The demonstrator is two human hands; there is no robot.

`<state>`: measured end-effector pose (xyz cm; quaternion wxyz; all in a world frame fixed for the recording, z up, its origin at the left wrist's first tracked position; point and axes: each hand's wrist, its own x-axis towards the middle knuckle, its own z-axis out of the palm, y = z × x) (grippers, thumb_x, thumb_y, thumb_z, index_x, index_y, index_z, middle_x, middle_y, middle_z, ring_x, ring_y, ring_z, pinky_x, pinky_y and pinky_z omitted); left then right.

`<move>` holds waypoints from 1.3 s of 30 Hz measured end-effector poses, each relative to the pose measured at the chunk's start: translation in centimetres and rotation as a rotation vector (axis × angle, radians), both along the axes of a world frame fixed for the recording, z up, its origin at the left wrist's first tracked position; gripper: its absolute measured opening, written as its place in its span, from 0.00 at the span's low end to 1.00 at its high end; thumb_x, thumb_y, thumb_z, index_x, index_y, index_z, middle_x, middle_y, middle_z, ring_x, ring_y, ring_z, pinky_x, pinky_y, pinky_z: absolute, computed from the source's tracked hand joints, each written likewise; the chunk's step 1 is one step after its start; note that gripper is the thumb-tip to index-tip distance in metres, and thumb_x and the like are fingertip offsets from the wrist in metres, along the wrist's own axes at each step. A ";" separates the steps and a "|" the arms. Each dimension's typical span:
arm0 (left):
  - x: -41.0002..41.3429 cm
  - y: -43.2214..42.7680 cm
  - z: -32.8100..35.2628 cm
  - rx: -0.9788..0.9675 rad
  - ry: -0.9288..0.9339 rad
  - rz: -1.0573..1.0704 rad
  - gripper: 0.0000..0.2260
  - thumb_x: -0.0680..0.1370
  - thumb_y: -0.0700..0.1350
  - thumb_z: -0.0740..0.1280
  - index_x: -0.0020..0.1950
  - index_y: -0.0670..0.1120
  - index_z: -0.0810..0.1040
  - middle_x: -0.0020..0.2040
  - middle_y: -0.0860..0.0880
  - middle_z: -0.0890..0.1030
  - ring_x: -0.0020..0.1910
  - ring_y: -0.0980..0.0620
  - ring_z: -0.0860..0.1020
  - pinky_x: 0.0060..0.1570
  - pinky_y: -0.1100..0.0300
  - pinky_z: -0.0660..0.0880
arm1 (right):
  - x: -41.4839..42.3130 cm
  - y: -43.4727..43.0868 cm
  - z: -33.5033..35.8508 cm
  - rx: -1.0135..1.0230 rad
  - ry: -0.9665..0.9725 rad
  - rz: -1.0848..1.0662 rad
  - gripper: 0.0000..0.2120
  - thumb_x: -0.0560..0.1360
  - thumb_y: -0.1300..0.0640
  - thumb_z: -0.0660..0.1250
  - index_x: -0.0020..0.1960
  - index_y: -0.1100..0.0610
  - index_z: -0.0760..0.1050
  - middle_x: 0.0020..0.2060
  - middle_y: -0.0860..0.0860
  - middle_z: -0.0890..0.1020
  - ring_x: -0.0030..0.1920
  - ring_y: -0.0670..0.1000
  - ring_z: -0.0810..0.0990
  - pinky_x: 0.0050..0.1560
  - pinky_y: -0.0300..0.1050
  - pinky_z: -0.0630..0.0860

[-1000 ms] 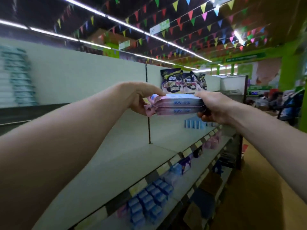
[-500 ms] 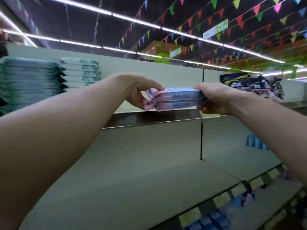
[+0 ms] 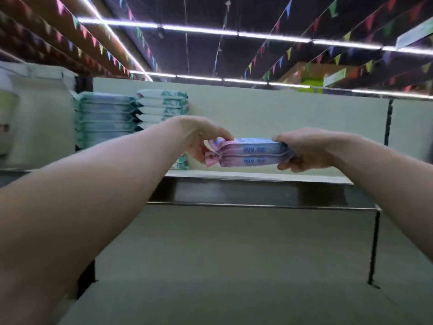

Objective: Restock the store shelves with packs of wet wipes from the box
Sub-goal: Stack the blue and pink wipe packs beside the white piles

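Packs of wet wipes (image 3: 250,152), two pink-and-blue ones stacked flat one on the other, are at the middle of the frame. They are held in the air just above the front edge of the top shelf (image 3: 257,177) and do not yet rest on it. The left hand (image 3: 199,139) pinches the crimped left end, thumb on top and fingers underneath. The right hand (image 3: 309,152) is curled round the opposite end, thumb over and fingers below. Gripping both ends at once looks meant to keep the soft pair squared up as one block, so it goes down flat rather than sliding apart. The long printed side faces the camera, which would suit a shopper reading it from the aisle

Left of centre on the same shelf stand two neat piles, teal packs (image 3: 105,118) and beside them white packs with green print (image 3: 164,106), all laid flat. The bare stretch of shelf below and to the right of the held pair seems the intended spot, continuing that row. Larger pale packages (image 3: 39,118) fill the far left, too blurred to identify. A lower shelf (image 3: 210,266) spreads across the bottom of the frame. The supply box is out of view. I judge that placement is under way, with lowering and pushing back left to do
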<state>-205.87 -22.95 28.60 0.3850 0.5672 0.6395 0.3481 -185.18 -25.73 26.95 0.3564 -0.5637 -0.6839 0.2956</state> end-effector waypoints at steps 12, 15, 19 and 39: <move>-0.9 3.4 -0.5 -0.014 0.185 0.152 0.08 0.81 0.47 0.62 0.55 0.43 0.70 0.42 0.44 0.74 0.32 0.50 0.73 0.24 0.66 0.70 | -2.3 7.4 1.2 -0.121 -0.173 0.113 0.11 0.83 0.57 0.54 0.56 0.62 0.72 0.49 0.59 0.74 0.29 0.50 0.81 0.26 0.38 0.77; -0.6 4.2 -0.8 -0.028 0.219 0.160 0.13 0.81 0.46 0.62 0.61 0.39 0.69 0.47 0.43 0.76 0.35 0.47 0.77 0.25 0.64 0.74 | -2.6 8.5 1.0 -0.161 -0.254 0.115 0.11 0.83 0.58 0.54 0.58 0.61 0.72 0.53 0.60 0.75 0.34 0.52 0.81 0.27 0.39 0.79; 0.0 4.5 -0.6 0.007 0.341 0.146 0.19 0.82 0.44 0.61 0.70 0.37 0.65 0.61 0.36 0.72 0.40 0.40 0.81 0.29 0.55 0.81 | -2.4 9.2 0.9 -0.213 -0.390 0.104 0.13 0.82 0.57 0.55 0.60 0.62 0.73 0.51 0.62 0.79 0.35 0.54 0.80 0.29 0.40 0.80; -1.0 4.8 -0.5 0.219 1.336 -0.167 0.22 0.70 0.49 0.73 0.63 0.54 0.77 0.50 0.51 0.82 0.49 0.48 0.79 0.55 0.51 0.77 | -4.4 10.1 1.1 0.000 -0.789 0.233 0.26 0.73 0.65 0.71 0.69 0.59 0.69 0.39 0.53 0.77 0.35 0.51 0.81 0.44 0.43 0.82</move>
